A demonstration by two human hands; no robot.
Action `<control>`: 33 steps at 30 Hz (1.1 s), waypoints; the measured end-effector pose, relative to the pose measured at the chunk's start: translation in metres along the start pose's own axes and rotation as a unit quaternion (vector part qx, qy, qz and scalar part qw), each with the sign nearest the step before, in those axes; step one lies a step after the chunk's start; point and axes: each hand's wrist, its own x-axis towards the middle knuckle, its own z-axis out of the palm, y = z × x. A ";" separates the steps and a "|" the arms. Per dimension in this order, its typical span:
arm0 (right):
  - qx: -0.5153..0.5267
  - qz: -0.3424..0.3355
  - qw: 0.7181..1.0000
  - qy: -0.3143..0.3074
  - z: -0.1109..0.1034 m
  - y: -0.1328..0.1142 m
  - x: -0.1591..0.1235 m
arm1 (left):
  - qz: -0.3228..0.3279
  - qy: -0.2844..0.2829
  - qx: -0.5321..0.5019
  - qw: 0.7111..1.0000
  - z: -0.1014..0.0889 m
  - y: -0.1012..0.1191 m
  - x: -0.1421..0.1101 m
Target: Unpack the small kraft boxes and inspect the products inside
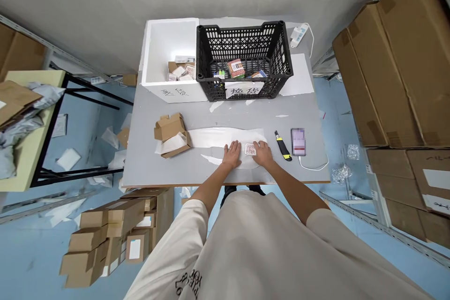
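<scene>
A small white packet with red print (250,149) lies on a sheet of thin white paper (211,137) near the table's front edge. My left hand (232,154) rests flat on the paper to the left of the packet, fingers spread and holding nothing. At the packet's right edge is my right hand (263,153), its fingers apart and touching or nearly touching it; I cannot tell which. An opened small cardboard box (171,130) with white paper inside sits left of the sheet. Right of my right hand lies a yellow-and-black utility knife (282,146).
A phone (298,141) on a white cable lies at the right. Along the back stand a white foam box (176,90) and a black plastic crate (242,28), both with small packages inside. A power strip (298,35) is at the back right corner. Cardboard boxes (101,229) are stacked at the lower left.
</scene>
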 end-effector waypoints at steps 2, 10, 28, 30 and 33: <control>0.015 -0.012 1.000 -0.001 -0.004 0.006 0.000 | -0.001 -0.002 0.004 1.000 0.001 0.000 -0.001; 0.050 -0.031 0.997 0.051 -0.038 0.024 -0.016 | 0.002 0.073 -0.025 0.997 -0.015 0.012 -0.005; 0.249 -0.174 0.947 0.100 -0.129 -0.014 -0.063 | 0.148 0.218 -0.113 0.958 -0.125 0.044 -0.072; 0.306 -0.162 0.933 0.101 -0.134 -0.017 -0.063 | 0.139 0.237 -0.136 0.952 -0.131 0.044 -0.076; 0.360 -0.153 0.914 0.106 -0.139 -0.022 -0.059 | 0.110 0.279 -0.192 0.934 -0.138 0.045 -0.078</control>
